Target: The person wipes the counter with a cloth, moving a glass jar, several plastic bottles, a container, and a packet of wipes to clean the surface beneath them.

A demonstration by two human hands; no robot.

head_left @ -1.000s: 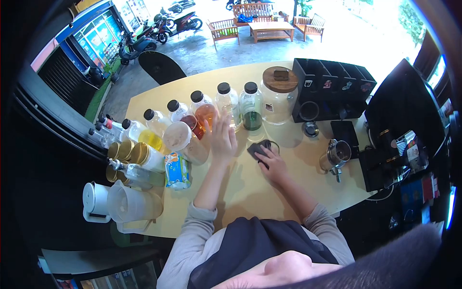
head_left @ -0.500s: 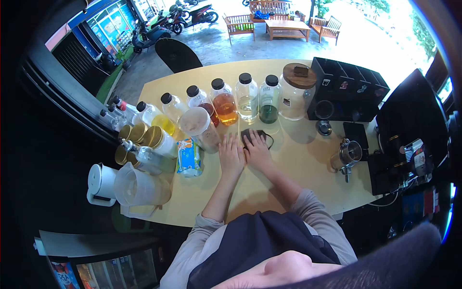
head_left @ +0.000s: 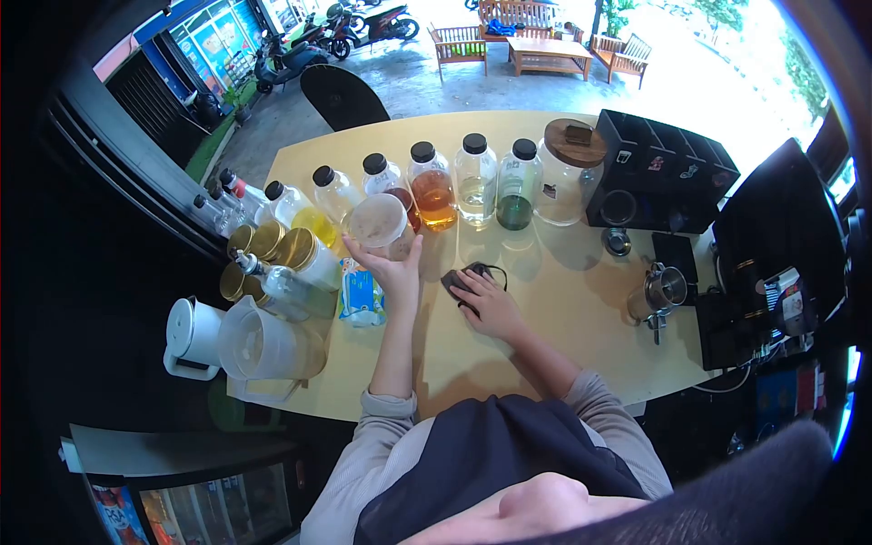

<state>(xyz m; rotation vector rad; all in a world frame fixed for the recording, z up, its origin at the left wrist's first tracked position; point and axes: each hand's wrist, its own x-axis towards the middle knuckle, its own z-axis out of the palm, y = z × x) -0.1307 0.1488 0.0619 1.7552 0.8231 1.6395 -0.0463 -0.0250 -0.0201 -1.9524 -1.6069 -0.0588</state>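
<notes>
Head: hands [head_left: 392,272] on tub [head_left: 381,229], dark item [head_left: 451,282]; amber liquid [head_left: 437,202] in bottle [head_left: 424,167].

I can read no words, brands or numbers: the print on the blue-and-white soft plastic packet [head_left: 363,300] and red-and-blue glossy panel [head_left: 118,516] is unclear.
</notes>
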